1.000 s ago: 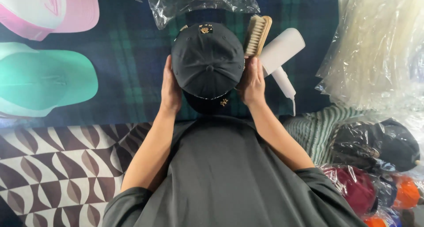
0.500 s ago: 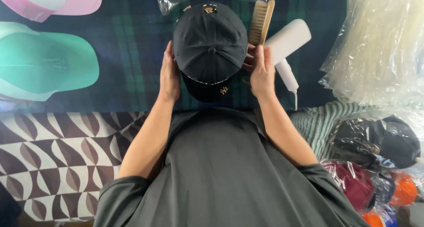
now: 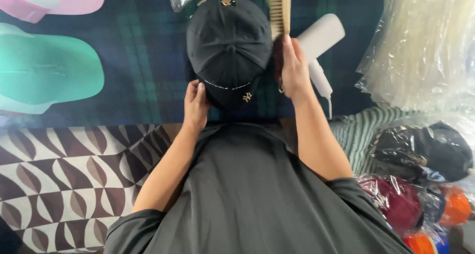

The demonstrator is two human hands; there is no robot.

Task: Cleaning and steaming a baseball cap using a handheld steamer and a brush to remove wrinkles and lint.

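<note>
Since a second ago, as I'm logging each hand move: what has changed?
The left hand slid from the black cap's side down to its near edge. The right hand stayed at the cap's right side. Wooden brush, white squeeze bottle and teal cap kept their places.

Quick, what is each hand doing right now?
Left hand: gripping the black cap at its near edge.
Right hand: flat against the cap's side, beside the brush.

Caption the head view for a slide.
Both hands, left hand and right hand, steady a black cap on a plaid cloth beside a wooden brush.
</note>
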